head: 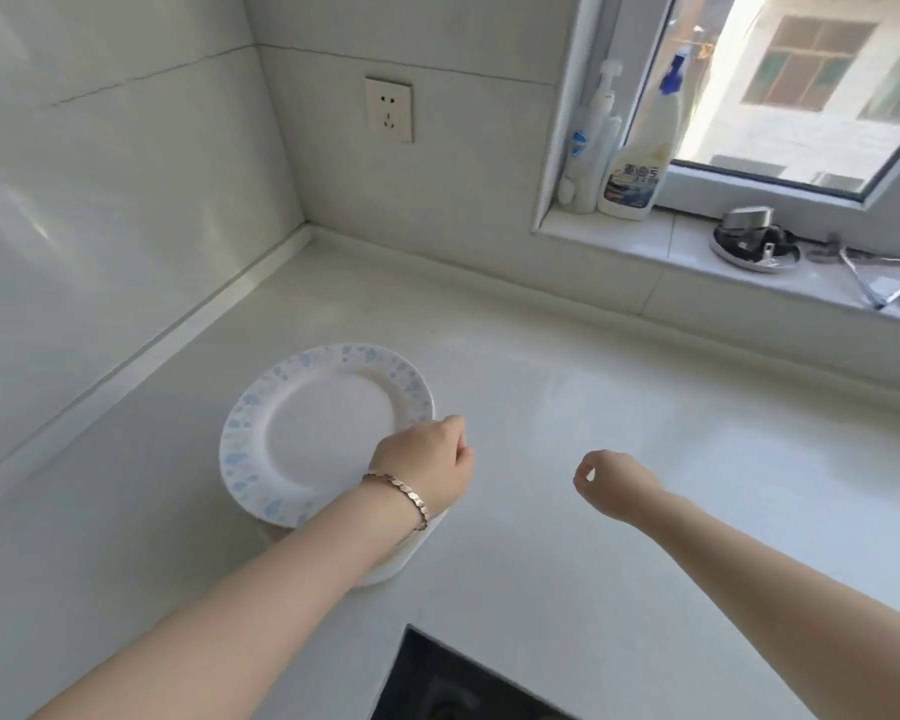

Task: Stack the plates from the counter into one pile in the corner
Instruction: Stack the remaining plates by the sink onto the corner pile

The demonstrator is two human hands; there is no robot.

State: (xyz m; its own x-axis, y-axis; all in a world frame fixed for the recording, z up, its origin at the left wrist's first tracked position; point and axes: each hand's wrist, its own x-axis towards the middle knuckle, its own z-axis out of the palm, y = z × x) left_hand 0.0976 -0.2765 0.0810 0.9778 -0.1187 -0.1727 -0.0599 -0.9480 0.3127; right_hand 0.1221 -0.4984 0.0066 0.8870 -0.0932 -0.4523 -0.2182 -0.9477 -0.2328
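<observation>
**White counter, plate pile and two hands: item list**

White stone-look counter point(619, 459), meeting tiled walls at a corner beyond the hands.

Writing: the white bottle with a blue cap point(640, 163), on the window sill point(645, 241) far beyond the right hand, carries a label with large characters, too blurred to read. The pump bottle point(591, 142) just left of it shows a blue round emblem, no legible text. The wall socket point(388, 110) bears no visible marking.

Left hand point(427, 467): fingers curled over the near right rim of the top plate point(323, 433), knuckles up, closed on that rim. How far the fingertips reach under the edge cannot be told. A rose-gold link bracelet point(401, 498) sits on the wrist.

Plate pile point(385, 569): directly under the left hand and forearm. The top plate is white with a pale blue speckled border; plain white rims of lower plates show beneath the wrist. The pile stands on the counter short of the corner, well apart from both walls.

Right hand point(609, 483): to the right of the pile, apart from it, above bare counter. Thumb and forefinger are pinched together in a small loop, other fingers tucked; it holds nothing.

Black hob edge point(453, 683): nearest the viewer, between the two forearms.

Round metal dish with dark odds and ends point(754, 244): on the sill, far right of both hands.
</observation>
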